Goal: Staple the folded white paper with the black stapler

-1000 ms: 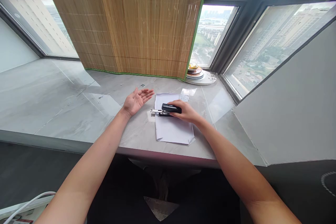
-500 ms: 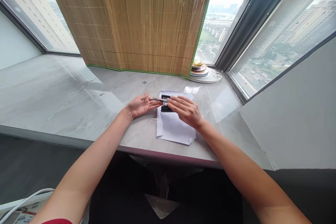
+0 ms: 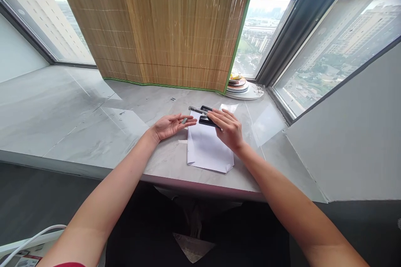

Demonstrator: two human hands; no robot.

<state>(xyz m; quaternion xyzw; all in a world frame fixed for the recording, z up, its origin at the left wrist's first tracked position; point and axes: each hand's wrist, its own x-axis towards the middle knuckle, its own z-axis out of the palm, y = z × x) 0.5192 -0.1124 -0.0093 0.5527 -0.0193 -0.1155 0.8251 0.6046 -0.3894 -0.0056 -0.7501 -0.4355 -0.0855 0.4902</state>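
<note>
My left hand (image 3: pixel 169 127) is palm up with its fingers stretched out flat. Across those fingers lies a small grey strip of staples (image 3: pixel 184 121), resting there without being gripped. Just to its right, my right hand (image 3: pixel 228 128) grips a black stapler (image 3: pixel 209 121) from above. The stapler is spread apart, its metal magazine (image 3: pixel 196 110) jutting left between two black parts. My right fingers hide the stapler's right end. White paper (image 3: pixel 209 148) with folded lower corners lies on the ledge beneath the stapler.
The pale marble-look ledge (image 3: pixel 78 129) has a front edge towards me. Small staple pieces (image 3: pixel 172 99) lie on it. A bamboo blind (image 3: pixel 175 29) hangs behind. Stacked plates (image 3: pixel 238 85) stand at the window corner, and a white wall (image 3: pixel 351 133) slopes on the right.
My right hand has moved the stapler slightly right and up, away from my left hand. The strip of staples now shows on my left fingers.
</note>
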